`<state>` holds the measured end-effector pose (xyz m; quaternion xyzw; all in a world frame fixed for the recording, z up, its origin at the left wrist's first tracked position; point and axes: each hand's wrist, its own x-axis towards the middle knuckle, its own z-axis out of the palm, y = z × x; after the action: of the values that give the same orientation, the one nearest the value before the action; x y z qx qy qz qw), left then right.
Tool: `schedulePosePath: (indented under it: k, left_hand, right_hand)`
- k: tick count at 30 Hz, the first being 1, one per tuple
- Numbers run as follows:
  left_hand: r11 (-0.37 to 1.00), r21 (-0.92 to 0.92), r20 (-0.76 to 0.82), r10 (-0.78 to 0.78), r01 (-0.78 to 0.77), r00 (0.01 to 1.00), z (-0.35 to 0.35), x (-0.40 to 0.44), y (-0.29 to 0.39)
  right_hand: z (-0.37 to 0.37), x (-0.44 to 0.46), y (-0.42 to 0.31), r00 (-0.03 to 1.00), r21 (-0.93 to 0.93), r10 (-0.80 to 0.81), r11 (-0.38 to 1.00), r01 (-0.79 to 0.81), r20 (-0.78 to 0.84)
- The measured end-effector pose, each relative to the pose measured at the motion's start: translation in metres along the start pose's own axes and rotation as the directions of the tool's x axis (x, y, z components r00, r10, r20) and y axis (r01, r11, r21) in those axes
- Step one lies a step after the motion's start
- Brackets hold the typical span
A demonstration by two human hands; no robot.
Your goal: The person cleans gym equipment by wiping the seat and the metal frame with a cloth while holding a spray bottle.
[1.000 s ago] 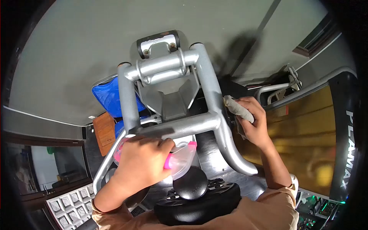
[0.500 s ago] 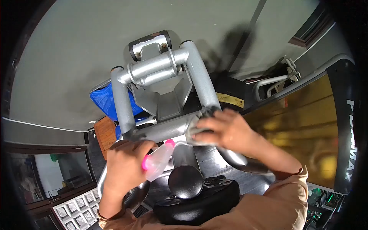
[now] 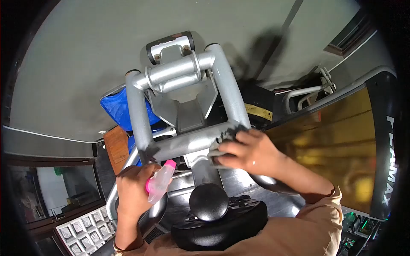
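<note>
My left hand (image 3: 133,187) is wrapped around a small translucent spray bottle (image 3: 159,184) with bright pink parts, held tilted left of the machine's centre post. My right hand (image 3: 256,153) presses a crumpled grey cloth (image 3: 216,154) against the right end of the lower crossbar (image 3: 188,143). That bar belongs to a silver tubular gym machine frame (image 3: 139,111), whose two uprights rise toward the wall. Part of the cloth is hidden beneath my fingers.
Close to my body are a round black cap (image 3: 209,202) and a black padded seat (image 3: 220,232). A blue cover (image 3: 117,110) and a brown board (image 3: 116,149) lie to the left. On the right stands a large panel lettered in white (image 3: 386,162).
My left hand has shifted left and slightly down with the spray bottle, away from the crossbar. My right hand and the cloth have moved slightly down, still at the bar's right end.
</note>
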<state>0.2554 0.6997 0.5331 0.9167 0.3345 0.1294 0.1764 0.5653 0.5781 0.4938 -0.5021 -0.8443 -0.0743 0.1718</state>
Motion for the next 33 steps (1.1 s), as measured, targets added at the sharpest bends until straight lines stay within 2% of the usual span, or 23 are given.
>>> schedulePosePath:
  k: [1,3,5,7,8,9,12,13,15,16,17,19,20,21,23,27,29,30,31,33]
  left_hand:
    - [1.000,-0.004,0.004,0.004,-0.004,1.000,0.001,-0.001,-0.001]
    - [1.000,0.010,-0.019,-0.007,0.007,1.000,0.002,-0.002,-0.001]
    - [1.000,0.002,-0.040,-0.011,0.011,0.999,0.002,0.000,-0.001]
    - [1.000,-0.013,-0.035,-0.027,0.027,0.999,0.003,-0.005,0.000]
    - [1.000,0.004,-0.037,-0.020,0.020,0.999,0.005,-0.005,-0.001]
    - [1.000,0.020,-0.047,-0.007,0.008,0.999,0.006,-0.003,-0.002]
    - [0.999,0.032,-0.033,-0.019,0.020,0.999,0.006,-0.004,-0.001]
    - [0.999,0.038,-0.038,-0.026,0.028,0.999,0.006,-0.005,-0.002]
    - [0.999,0.034,-0.067,0.004,-0.001,0.998,0.009,-0.005,-0.005]
    - [0.999,0.034,-0.064,-0.002,0.005,0.998,0.010,-0.005,-0.005]
    - [0.999,0.038,-0.079,0.006,-0.003,0.997,0.010,-0.004,-0.005]
    - [0.999,0.043,-0.103,0.021,-0.017,0.994,0.012,-0.003,-0.006]
    - [0.999,0.046,-0.108,0.013,-0.008,0.994,0.014,-0.005,-0.007]
    - [0.999,0.052,-0.113,0.003,0.003,0.994,0.016,-0.006,-0.008]
    - [0.998,0.060,-0.122,0.003,0.005,0.993,0.016,-0.005,-0.009]
    - [0.998,0.058,-0.110,-0.014,0.021,0.994,0.013,-0.004,-0.007]
    - [0.999,0.040,-0.104,-0.024,0.029,0.994,0.012,-0.005,-0.007]
    - [0.999,0.022,-0.093,-0.037,0.039,0.995,0.011,-0.006,-0.008]
    - [0.999,0.023,-0.094,-0.038,0.041,0.995,0.010,-0.006,-0.009]
    - [1.000,0.013,-0.076,-0.026,0.027,0.997,0.008,-0.007,-0.009]
  right_hand:
    - [0.000,0.002,0.008,0.997,0.056,0.061,0.997,-0.059,-0.050]
    - [0.000,0.004,0.026,0.930,0.008,0.335,0.941,-0.337,-0.151]
    - [0.001,0.004,0.013,0.986,-0.034,0.096,0.994,-0.102,-0.134]
    - [-0.002,0.007,-0.005,0.997,-0.014,-0.052,0.999,0.053,0.053]
    - [-0.001,0.008,0.000,0.999,-0.024,-0.027,0.999,0.027,0.032]
    - [0.002,0.010,0.008,1.000,0.050,0.027,0.998,-0.027,-0.004]
    - [0.000,0.018,0.014,0.938,0.054,0.309,0.951,-0.304,-0.158]
    - [0.001,0.018,0.012,0.940,0.058,0.300,0.954,-0.295,-0.162]
    - [0.004,0.017,0.006,0.997,0.097,0.068,0.993,-0.064,-0.034]
    - [0.005,0.018,0.006,1.000,0.121,0.018,0.992,-0.015,-0.025]
    - [0.008,0.022,0.008,1.000,0.124,0.020,0.992,-0.017,-0.023]
    - [0.012,0.033,0.016,0.955,0.058,0.289,0.957,-0.285,-0.061]
    - [0.012,0.039,0.013,0.966,0.052,0.258,0.965,-0.257,-0.016]
    - [0.014,0.047,0.005,0.988,0.060,0.146,0.988,-0.143,-0.042]
    - [0.034,0.062,-0.013,0.993,0.204,0.012,0.979,0.013,-0.118]
    - [0.046,0.108,-0.019,0.997,0.228,0.072,0.971,-0.069,-0.006]
    - [0.047,0.124,-0.019,0.996,0.216,-0.049,0.976,0.031,0.078]
    - [0.049,0.122,-0.018,0.997,0.288,-0.070,0.956,0.062,0.019]
    - [0.047,0.119,-0.013,0.997,0.288,-0.072,0.955,0.064,0.019]
    - [0.036,0.108,0.006,0.987,0.368,-0.085,0.929,0.030,0.134]
